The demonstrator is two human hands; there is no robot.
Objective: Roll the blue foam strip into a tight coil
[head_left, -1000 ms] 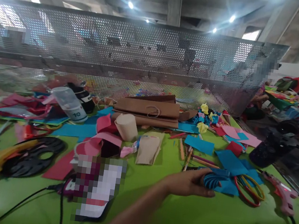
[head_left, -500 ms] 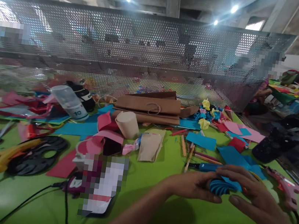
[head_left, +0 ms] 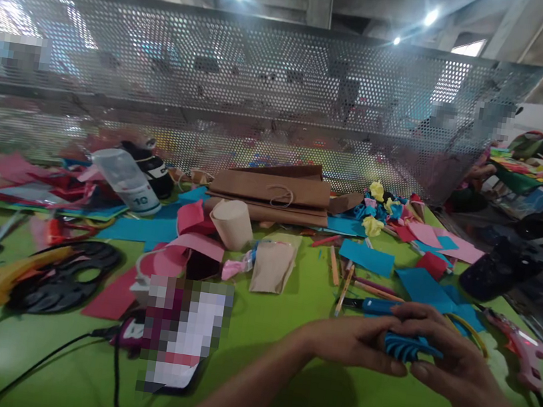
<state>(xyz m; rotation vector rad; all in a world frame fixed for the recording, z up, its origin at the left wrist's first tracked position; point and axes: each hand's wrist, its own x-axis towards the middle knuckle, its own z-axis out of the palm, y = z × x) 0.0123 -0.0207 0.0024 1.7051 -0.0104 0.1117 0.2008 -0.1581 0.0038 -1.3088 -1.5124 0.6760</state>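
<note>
Two hands (head_left: 397, 352) gripping blue coil (head_left: 405, 347), half hidden

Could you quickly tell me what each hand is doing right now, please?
Left hand: closed on the blue spiral paper.
Right hand: closed on the same blue spiral paper.

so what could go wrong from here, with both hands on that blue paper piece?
1. The left hand and right hand both pinch the blue pleated paper; squeezing hard could flatten or tear its folds.
2. The pink glue gun lies close to the right forearm with its cord trailing by; a sweep of the arm could snag it.
3. Pencils and loose blue sheets crowd the green table just behind the hands and could get knocked off.
</note>
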